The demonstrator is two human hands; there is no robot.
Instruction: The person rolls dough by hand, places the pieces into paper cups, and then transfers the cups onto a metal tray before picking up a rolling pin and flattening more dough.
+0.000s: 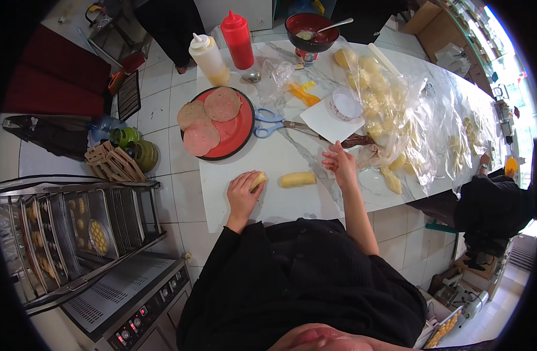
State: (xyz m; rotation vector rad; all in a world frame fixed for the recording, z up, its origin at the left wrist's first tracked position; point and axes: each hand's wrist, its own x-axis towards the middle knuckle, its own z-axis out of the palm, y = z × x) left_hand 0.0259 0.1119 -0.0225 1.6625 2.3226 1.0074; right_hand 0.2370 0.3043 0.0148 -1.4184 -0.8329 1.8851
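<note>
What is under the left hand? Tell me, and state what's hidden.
A piece of pale yellow dough shows at the right edge of the left hand. The hand covers the rest, so the piece's full length and shape cannot be seen.

Left hand (243,190): palm down, fingers together, curled, near tabletop's (221,212) front left corner; black sleeve (213,263) reaching almost to wrist. Right hand (340,167): fingers slightly spread, loosely bent, beyond front edge; forearm (362,217) bare.
</note>
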